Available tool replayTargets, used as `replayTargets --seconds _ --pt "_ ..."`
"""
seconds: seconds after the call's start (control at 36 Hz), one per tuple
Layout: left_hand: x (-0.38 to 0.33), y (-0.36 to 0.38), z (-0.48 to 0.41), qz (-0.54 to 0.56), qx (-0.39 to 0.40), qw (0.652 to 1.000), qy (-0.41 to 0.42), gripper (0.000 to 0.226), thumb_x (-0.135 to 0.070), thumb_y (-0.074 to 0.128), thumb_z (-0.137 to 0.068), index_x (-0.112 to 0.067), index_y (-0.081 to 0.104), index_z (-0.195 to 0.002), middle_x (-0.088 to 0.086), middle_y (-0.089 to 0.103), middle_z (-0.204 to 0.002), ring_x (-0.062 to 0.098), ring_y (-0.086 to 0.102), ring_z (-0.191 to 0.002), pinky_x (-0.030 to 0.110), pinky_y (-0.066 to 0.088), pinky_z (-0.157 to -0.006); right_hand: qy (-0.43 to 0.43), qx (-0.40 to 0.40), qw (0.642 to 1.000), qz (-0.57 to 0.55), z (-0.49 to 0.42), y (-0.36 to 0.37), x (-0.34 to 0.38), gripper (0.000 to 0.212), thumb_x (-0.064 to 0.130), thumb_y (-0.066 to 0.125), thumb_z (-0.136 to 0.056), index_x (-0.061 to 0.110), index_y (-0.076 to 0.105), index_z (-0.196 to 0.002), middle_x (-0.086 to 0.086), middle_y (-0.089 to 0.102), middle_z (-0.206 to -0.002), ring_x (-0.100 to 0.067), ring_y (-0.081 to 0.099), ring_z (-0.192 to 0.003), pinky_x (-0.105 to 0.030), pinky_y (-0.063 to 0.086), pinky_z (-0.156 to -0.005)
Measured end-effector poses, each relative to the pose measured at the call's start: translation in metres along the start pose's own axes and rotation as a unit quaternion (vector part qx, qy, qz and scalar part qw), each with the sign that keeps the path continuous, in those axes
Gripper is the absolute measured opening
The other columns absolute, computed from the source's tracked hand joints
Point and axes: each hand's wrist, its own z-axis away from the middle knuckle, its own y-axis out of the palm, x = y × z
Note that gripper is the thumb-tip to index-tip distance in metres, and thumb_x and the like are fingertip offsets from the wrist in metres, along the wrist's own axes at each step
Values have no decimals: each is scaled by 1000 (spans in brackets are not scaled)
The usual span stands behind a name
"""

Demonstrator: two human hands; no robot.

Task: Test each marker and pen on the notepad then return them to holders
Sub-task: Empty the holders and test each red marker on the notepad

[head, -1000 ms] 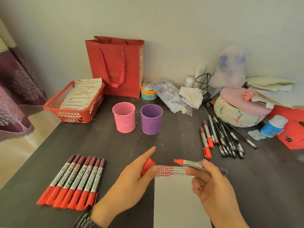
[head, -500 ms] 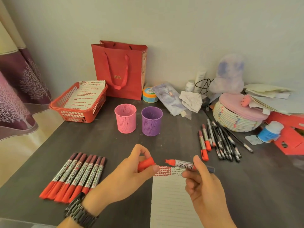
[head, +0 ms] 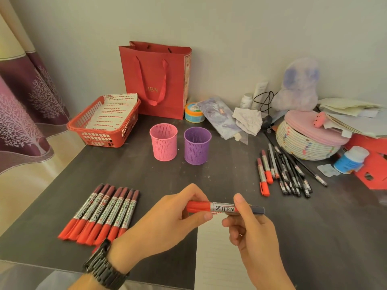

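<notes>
dark matte desk, left grip pinching red plastic cap, right grip around cylindrical marker

This looks like a room in a home, with a dark tabletop pushed against a plain pale wall and used as a general desk. A purple curtain with a white tree pattern hangs past the left edge, above a pale floor. Household odds and ends crowd the far edge: a red gift bag, a small bottle, a crumpled cloth and a soft toy wrapped in plastic. At the far right corner sit a woven basket and a loose pile of papers. A pink pen holder and a purple pen holder stand side by side mid-table.
</notes>
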Motion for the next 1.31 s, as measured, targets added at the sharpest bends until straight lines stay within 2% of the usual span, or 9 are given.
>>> replayTargets --seconds 0.14,0.33,0.64,0.78,0.94,1.03,1.11,1.22,1.31 --pt "-3 1 1 -7 -10 1000 16 18 -57 50 -90 -43 52 -102 -22 61 -80 6 55 -67 13 42 -59 -13 2 1000 15 5 0 -1 49 60 70 -66 13 80 -75 -16 70 -65 -12 51 -41 -20 41 -40" --pt "3 7 8 -39 -34 998 42 26 -65 42 -92 -46 51 -107 -16 63 -87 17 58 -75 25 46 -61 -16 12 1000 1 9 0 -5 46 57 70 -67 15 82 -82 -14 68 -64 -11 51 -43 -19 40 -41" --pt "15 9 16 -37 -16 998 42 24 -64 40 -96 -45 49 -105 -24 60 -81 14 54 -65 14 38 -54 -22 27 999 -10 11 3 -18 42 57 69 -68 22 81 -90 -14 70 -67 -10 52 -43 -17 40 -40" --pt "19 9 19 -86 -3 996 27 27 -68 44 -91 -44 45 -103 -28 58 -87 8 57 -72 13 40 -57 -5 51 999 9 11 3 -21 39 57 69 -69 26 80 -91 -14 71 -69 -12 54 -44 -19 42 -42" --pt "27 -2 25 -105 13 994 1 22 -60 52 -92 -39 45 -95 -23 56 -77 9 52 -65 17 36 -55 -16 149 983 106 9 -16 -5 30 52 76 -81 30 78 -101 -12 74 -80 -14 52 -50 -22 42 -46" --pt "27 -6 28 -87 51 995 -15 22 -59 55 -92 -38 47 -93 -15 57 -70 11 49 -59 18 35 -52 -59 227 946 225 10 -20 -1 20 47 65 -92 33 76 -101 -3 69 -71 -11 50 -49 -18 42 -49" --pt "25 -10 27 -65 81 994 -32 20 -55 59 -91 -37 51 -91 -9 56 -65 11 47 -55 18 35 -51 -79 245 919 298 12 -16 -5 20 49 59 -87 39 72 -98 12 62 -66 -2 51 -53 -12 40 -54" --pt "27 -16 28 -59 88 993 -51 25 -57 62 -88 -43 51 -105 -8 61 -78 10 52 -62 17 38 -56 -80 229 922 301 16 -10 -15 20 51 56 -86 42 70 -96 19 58 -64 2 52 -58 -10 39 -56" --pt "34 -21 34 -23 44 996 -69 59 -59 69 -79 -52 39 -129 -20 59 -111 7 62 -94 21 48 -78 -65 201 943 255 21 -5 -26 20 51 57 -83 42 71 -94 17 55 -60 0 48 -52 -11 37 -51"
